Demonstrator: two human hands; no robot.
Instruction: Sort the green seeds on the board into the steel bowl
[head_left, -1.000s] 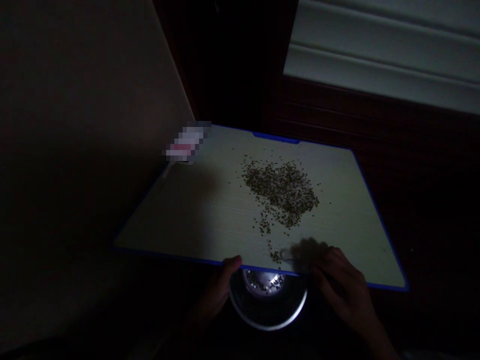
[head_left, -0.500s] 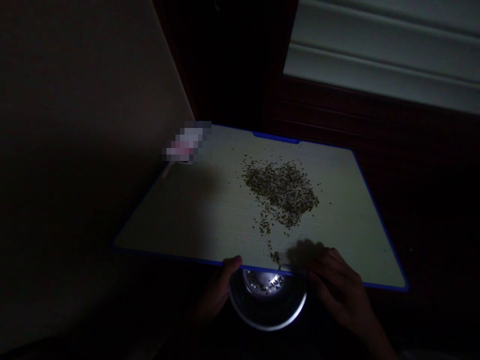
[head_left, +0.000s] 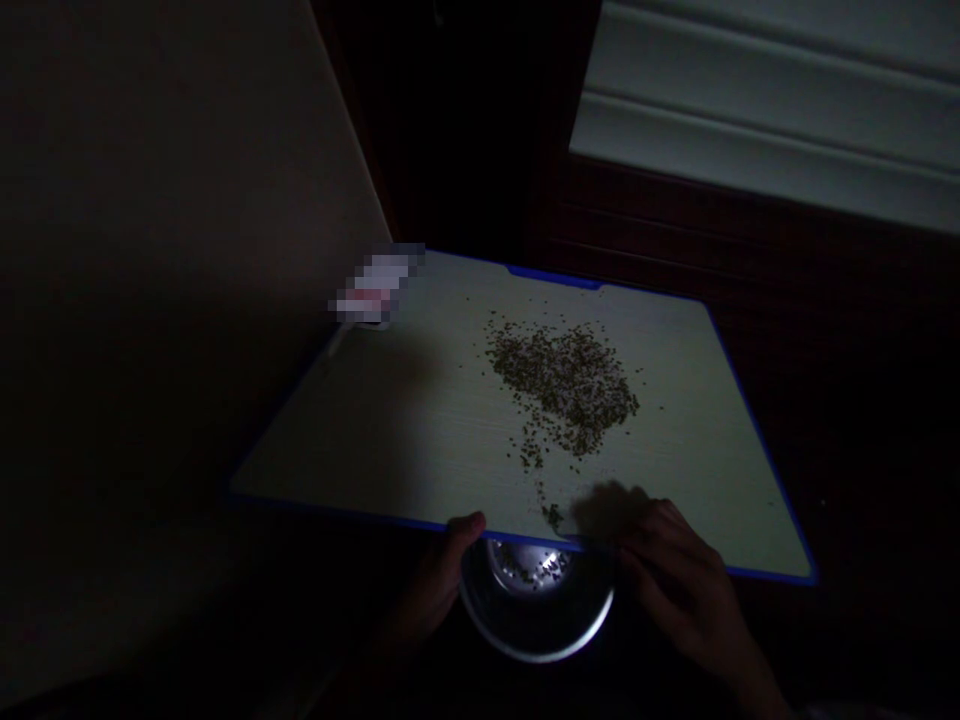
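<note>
A pale board (head_left: 322,450) with a blue rim lies in dim light, carrying a spread of small dark seeds or grains (head_left: 566,385). A thin trail of them runs to the near edge. My left hand (head_left: 450,560) has its thumb over that edge; its other fingers are hidden below, close to the bowl's left side. Under the edge is a shiny metal bowl (head_left: 540,640) with some seeds inside. My right hand (head_left: 675,560) is closed at the near edge, pinching a thin, flat tool (head_left: 581,538) beside a small clump of seeds. Shadow hides the tool's kind.
A blurred-out white and pink item (head_left: 371,290) lies at the board's far left corner. A pale wall or panel (head_left: 225,150) rises on the left. Behind the board are dark reddish wood (head_left: 637,215) and light slats (head_left: 750,110).
The thin tool's tip in my right hand has shifted slightly at the small clump near the edge. The hands, board and bowl otherwise stay almost in place.
</note>
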